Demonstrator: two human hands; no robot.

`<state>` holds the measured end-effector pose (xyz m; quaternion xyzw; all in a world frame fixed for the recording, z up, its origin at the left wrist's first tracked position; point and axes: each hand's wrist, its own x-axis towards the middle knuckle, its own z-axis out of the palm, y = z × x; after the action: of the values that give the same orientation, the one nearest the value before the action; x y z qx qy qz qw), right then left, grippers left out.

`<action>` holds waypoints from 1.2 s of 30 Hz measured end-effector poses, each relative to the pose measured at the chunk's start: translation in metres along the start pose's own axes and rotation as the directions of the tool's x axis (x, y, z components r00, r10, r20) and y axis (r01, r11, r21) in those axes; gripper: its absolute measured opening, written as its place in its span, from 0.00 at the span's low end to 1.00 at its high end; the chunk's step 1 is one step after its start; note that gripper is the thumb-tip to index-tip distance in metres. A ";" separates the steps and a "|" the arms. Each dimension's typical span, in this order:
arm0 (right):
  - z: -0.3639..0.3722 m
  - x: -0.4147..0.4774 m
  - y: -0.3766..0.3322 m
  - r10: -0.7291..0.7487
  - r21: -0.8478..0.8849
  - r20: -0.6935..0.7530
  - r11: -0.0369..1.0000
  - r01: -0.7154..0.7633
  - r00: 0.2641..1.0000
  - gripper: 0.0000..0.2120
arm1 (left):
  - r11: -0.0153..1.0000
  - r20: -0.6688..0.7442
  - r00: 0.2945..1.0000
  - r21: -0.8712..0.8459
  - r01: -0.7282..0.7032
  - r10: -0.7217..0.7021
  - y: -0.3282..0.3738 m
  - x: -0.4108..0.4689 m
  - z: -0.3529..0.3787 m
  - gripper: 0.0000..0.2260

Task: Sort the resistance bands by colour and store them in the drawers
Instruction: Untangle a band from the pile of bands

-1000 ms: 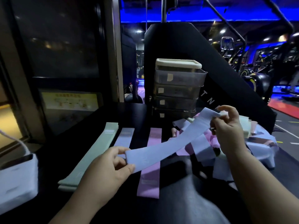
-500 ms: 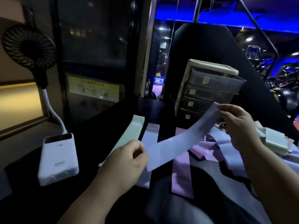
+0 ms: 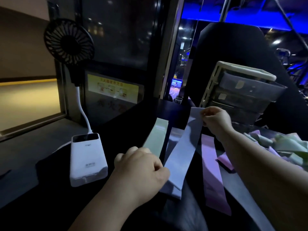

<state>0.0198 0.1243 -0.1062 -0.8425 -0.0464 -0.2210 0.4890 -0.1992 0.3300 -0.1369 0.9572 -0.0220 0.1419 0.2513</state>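
I hold a pale blue resistance band (image 3: 185, 147) stretched lengthwise just above the dark table. My left hand (image 3: 141, 170) pinches its near end, and my right hand (image 3: 215, 120) pinches its far end. Under it lies another blue band (image 3: 173, 136), mostly hidden. A green band (image 3: 155, 137) lies flat to its left and a pink band (image 3: 212, 172) to its right. A heap of mixed green, pink and blue bands (image 3: 281, 147) sits at the right. The small drawer unit (image 3: 240, 95) stands behind my right hand, with its drawers pushed in.
A white power bank (image 3: 86, 157) lies left of my left hand, with a small black fan (image 3: 69, 41) on a white stalk rising from it. A black padded panel (image 3: 233, 47) stands behind the drawers. The table edge runs along the left.
Both hands have swung the blue band from a slant across the rows to lie lengthwise over the blue band on the table, and lower. The view has turned left.
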 end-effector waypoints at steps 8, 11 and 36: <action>0.039 0.005 0.017 0.049 -0.119 0.085 0.992 -0.038 0.995 0.12 | 0.995 0.076 0.997 0.097 -0.036 0.029 -0.001 -0.003 0.010 0.13; 0.050 0.002 0.022 0.068 -0.164 0.127 0.985 -0.046 0.990 0.11 | 0.992 0.094 0.995 0.122 -0.039 0.028 -0.004 -0.003 0.012 0.13; 0.068 -0.001 0.034 0.122 -0.450 0.198 0.893 -0.020 0.972 0.05 | 0.995 0.172 0.985 0.093 -0.026 0.010 -0.009 0.003 0.022 0.12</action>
<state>0.0509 0.1645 -0.1631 -0.9524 -0.0179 -0.1124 0.2828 -0.1892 0.3268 -0.1586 0.9764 -0.0453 0.0623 0.2017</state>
